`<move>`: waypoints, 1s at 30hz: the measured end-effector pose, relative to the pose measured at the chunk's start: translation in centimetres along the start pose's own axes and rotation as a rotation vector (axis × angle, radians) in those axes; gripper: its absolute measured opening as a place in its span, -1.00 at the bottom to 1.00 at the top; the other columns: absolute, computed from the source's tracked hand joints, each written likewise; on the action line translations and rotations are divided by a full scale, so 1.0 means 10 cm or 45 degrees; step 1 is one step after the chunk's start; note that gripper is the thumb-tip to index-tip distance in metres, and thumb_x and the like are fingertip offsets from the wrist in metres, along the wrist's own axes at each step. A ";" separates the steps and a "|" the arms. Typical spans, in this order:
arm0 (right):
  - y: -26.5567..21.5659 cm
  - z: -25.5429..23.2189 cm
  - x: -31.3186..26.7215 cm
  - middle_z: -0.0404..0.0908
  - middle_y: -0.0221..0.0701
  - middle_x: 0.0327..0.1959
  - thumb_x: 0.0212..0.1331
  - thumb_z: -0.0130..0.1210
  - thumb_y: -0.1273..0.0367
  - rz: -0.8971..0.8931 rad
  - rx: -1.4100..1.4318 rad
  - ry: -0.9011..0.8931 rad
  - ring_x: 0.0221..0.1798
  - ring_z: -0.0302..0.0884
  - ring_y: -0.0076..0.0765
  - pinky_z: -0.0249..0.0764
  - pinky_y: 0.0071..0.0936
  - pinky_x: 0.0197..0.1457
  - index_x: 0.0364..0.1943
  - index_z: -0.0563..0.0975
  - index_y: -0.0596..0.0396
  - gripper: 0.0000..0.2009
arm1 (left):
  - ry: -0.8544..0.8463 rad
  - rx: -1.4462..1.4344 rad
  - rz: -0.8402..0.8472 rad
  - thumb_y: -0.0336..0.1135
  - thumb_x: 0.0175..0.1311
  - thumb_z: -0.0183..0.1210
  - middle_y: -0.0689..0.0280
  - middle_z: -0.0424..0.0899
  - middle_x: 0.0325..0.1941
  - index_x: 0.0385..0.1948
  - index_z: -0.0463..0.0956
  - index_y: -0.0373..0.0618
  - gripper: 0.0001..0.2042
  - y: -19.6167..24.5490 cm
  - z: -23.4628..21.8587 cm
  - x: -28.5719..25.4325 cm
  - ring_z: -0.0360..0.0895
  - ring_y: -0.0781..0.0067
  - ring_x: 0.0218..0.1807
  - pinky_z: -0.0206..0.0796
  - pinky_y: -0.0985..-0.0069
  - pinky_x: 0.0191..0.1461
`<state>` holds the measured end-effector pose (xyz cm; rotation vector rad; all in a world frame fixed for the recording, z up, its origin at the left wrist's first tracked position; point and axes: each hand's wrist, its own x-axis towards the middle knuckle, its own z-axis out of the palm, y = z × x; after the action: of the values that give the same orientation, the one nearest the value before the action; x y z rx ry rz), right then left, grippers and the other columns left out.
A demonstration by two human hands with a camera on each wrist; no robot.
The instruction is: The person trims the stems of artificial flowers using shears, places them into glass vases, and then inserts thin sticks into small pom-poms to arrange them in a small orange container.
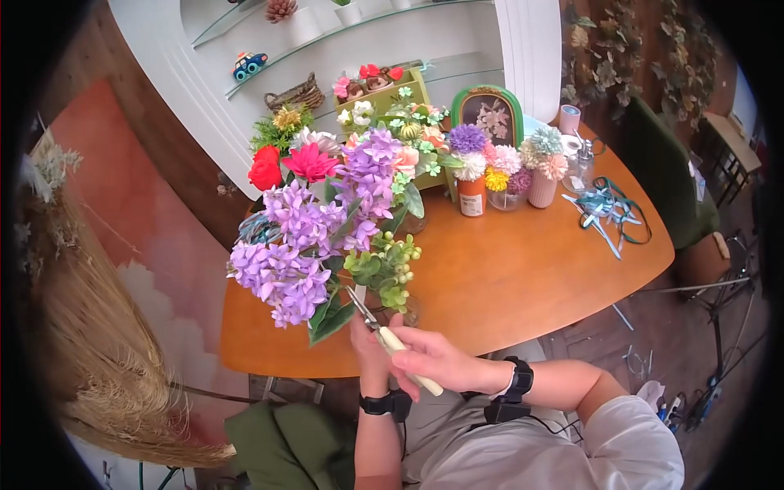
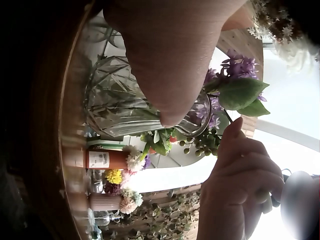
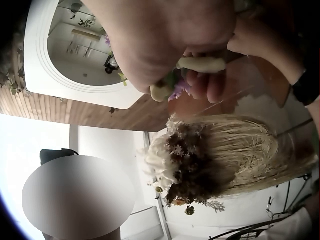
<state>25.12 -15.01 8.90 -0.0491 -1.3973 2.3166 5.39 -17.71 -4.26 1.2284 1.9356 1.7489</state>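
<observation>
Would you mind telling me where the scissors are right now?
In the head view, the scissors sit low at centre, gripped by the right hand, blades pointing into the stems beneath the purple flowers.

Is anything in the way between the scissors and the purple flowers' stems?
Nothing visible blocks them. The right hand holds the scissors with the blades right at the base of the purple flowers, which the left hand holds. Only green leaves crowd beside the blades.
</observation>
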 end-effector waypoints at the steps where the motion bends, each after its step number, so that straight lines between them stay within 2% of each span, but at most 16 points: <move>1: 0.01 0.01 0.00 0.56 -0.48 -0.37 0.64 -0.03 0.18 -0.006 0.012 0.026 -0.51 0.58 -0.58 0.44 -0.57 -0.47 0.43 0.29 0.22 -0.51 | 0.006 -0.024 0.001 -0.20 0.13 0.56 0.02 0.67 0.10 0.27 0.42 -0.30 -0.30 0.14 0.01 0.01 0.64 0.01 0.10 0.48 0.17 0.16; 6: 0.01 0.00 -0.03 0.53 -0.45 -0.32 0.63 -0.03 0.14 0.052 0.181 0.047 -0.48 0.60 -0.51 0.49 -0.52 -0.46 0.09 0.41 0.17 -0.66 | 0.058 0.067 0.108 -0.17 0.11 0.59 0.00 0.67 0.09 0.25 0.45 -0.32 -0.29 0.47 0.05 0.01 0.64 -0.01 0.10 0.49 0.16 0.16; 10: 0.01 -0.01 -0.04 0.52 -0.43 -0.31 0.63 -0.04 0.14 0.067 0.226 0.057 -0.46 0.61 -0.48 0.55 -0.49 -0.44 -0.06 0.41 0.13 -0.70 | 0.062 0.125 0.151 -0.18 0.12 0.59 -0.02 0.67 0.11 0.25 0.45 -0.33 -0.29 0.40 0.04 0.02 0.65 -0.05 0.12 0.50 0.14 0.17; 13: 0.05 -0.02 -0.04 0.52 -0.42 -0.31 0.63 -0.04 0.15 0.056 0.215 0.036 -0.45 0.61 -0.49 0.57 -0.48 -0.43 -0.02 0.41 0.15 -0.70 | 0.088 0.046 0.153 -0.16 0.12 0.59 -0.03 0.67 0.12 0.23 0.46 -0.33 -0.30 0.39 0.06 0.01 0.65 -0.08 0.13 0.49 0.11 0.18; 19: 0.01 -0.01 -0.05 0.52 -0.43 -0.30 0.64 -0.04 0.16 0.083 0.157 0.027 -0.44 0.61 -0.50 0.56 -0.50 -0.43 0.02 0.41 0.15 -0.70 | 0.055 0.114 0.327 -0.18 0.14 0.56 -0.04 0.66 0.11 0.22 0.45 -0.31 -0.33 0.52 0.04 0.04 0.64 -0.10 0.11 0.49 0.10 0.16; 22: 0.06 -0.07 -0.07 0.51 -0.36 -0.21 0.61 -0.03 0.07 0.127 0.107 -0.015 -0.40 0.58 -0.42 0.58 -0.41 -0.36 0.53 0.25 0.16 -0.40 | 0.063 0.136 0.332 -0.19 0.15 0.55 -0.03 0.66 0.11 0.25 0.45 -0.30 -0.33 0.51 0.05 0.02 0.64 -0.10 0.10 0.49 0.10 0.16; 25: 0.09 -0.10 -0.07 0.49 -0.37 -0.21 0.60 -0.02 0.05 0.117 0.157 -0.031 -0.41 0.55 -0.43 0.58 -0.42 -0.35 0.54 0.25 0.16 -0.37 | 0.061 0.097 0.207 -0.19 0.15 0.54 -0.04 0.65 0.13 0.25 0.44 -0.29 -0.32 0.52 0.05 0.01 0.63 -0.11 0.12 0.48 0.10 0.18; 28: 0.10 -0.10 -0.07 0.46 -0.38 -0.20 0.59 -0.01 0.03 0.108 0.305 -0.062 -0.40 0.52 -0.43 0.57 -0.43 -0.34 0.53 0.25 0.18 -0.36 | 0.052 0.151 0.300 -0.18 0.16 0.54 -0.06 0.64 0.15 0.27 0.43 -0.29 -0.32 0.56 0.04 0.02 0.62 -0.11 0.14 0.47 0.09 0.19; 30: 0.12 -0.12 -0.08 0.45 -0.38 -0.20 0.58 0.00 0.03 0.118 0.340 -0.068 -0.39 0.52 -0.43 0.57 -0.43 -0.34 0.52 0.24 0.19 -0.35 | 0.033 0.142 0.286 -0.17 0.17 0.53 -0.06 0.64 0.15 0.26 0.43 -0.29 -0.32 0.60 0.03 0.02 0.61 -0.12 0.15 0.47 0.08 0.20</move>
<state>25.70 -14.79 7.20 0.0293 -1.1189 2.5789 7.89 -17.86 1.23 1.5215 2.0002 1.7887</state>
